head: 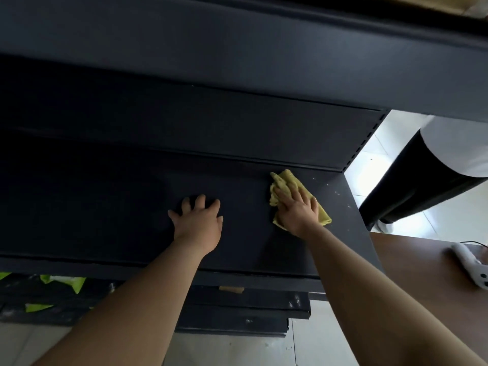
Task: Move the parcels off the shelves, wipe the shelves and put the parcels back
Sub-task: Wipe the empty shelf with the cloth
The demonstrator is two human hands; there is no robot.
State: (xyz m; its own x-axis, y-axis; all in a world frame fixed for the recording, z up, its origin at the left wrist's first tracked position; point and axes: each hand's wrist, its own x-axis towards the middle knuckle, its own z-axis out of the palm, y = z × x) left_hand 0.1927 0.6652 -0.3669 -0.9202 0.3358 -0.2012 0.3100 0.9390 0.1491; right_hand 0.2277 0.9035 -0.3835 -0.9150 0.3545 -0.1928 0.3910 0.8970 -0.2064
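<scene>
- Yellow cloth lies bunched near the right end of the shelf, under your right hand. Its grip is apart, fingers straight and pressing down, which suits a wiping stroke better than a pinch would.
- Your left hand lies flat on the bare shelf, well left of the cloth, grip also apart and holding nothing. You look to be bracing yourself as you lean in.
- Pale specks sit just beyond the cloth toward the shelf's end, so that corner probably needs a pass.
- No parcels are on this shelf. Dark bundles with green patches below its front edge may be them, but they are cut off and too dim to be sure.
- The upper shelf blocks the view above and shades the back wall, so dirt there is hard to judge.
- At right, a brown surface carries a white controller, partly out of frame. Someone's dark trousers stand beyond.
</scene>
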